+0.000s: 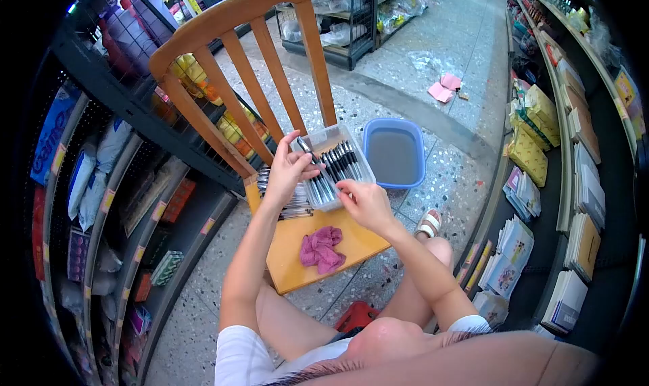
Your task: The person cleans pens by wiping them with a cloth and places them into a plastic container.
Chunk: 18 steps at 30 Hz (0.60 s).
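A clear plastic box [365, 164] with several black-and-clear pens [341, 157] lined up in it sits on the seat of a wooden chair [370, 243]. Over the box's left side, my left hand [289, 170] is closed on a pen [304, 145] with a dark, shiny end. My right hand [368, 202] reaches over the near right corner of the box, thumb and fingers pinched together by the pens' lower ends; what they grip is hidden. More pens [295, 205] lie on the seat left of the box, partly behind my left arm. A crumpled purple cloth [322, 249] rests in front.
A blue basin [394, 153] of greyish water stands on the floor right of the chair. Stocked shelves flank me, with notebooks [507, 256] on the right and packets [94, 183] on the left. Pink paper [445, 87] lies on the floor ahead.
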Available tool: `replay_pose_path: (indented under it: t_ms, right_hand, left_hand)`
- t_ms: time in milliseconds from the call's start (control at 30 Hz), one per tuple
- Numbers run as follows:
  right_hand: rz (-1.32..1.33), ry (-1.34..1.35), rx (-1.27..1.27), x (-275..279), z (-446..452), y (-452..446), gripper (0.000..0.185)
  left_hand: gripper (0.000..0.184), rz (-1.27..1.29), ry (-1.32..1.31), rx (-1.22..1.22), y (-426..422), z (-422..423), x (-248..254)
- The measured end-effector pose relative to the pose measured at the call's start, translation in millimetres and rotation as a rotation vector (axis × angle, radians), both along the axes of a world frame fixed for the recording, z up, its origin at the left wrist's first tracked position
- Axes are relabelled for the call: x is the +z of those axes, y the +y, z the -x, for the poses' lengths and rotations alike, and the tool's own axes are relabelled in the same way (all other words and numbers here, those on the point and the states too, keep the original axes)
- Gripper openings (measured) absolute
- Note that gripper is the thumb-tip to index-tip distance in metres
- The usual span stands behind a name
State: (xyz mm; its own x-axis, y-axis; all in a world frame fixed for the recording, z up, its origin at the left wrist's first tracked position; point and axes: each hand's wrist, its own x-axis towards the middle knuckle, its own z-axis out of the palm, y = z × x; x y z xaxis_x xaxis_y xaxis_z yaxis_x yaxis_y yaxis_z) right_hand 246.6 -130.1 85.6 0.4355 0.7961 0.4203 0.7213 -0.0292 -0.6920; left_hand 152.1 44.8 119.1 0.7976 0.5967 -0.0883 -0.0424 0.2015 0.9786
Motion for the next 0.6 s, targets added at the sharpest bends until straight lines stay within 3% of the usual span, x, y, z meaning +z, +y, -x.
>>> replay_pose_path:
  t_ms: [200,333,600]
  right_hand:
    - [0.078,-0.198,-0.097,-10,-12,17,0.007]
    - [0.212,-0.172,-0.115,-20,-12,27,0.006]
    - [0.24,-0.226,-0.089,-18,-11,26,0.008]
  left_hand:
    - [0.03,-0.046,0.048,0.021,33,-30,-23]
    - [0.03,0.005,0.172,-0.048,53,-41,-38]
    - [0.026,-0.24,0.414,-0.013,60,-56,-49]
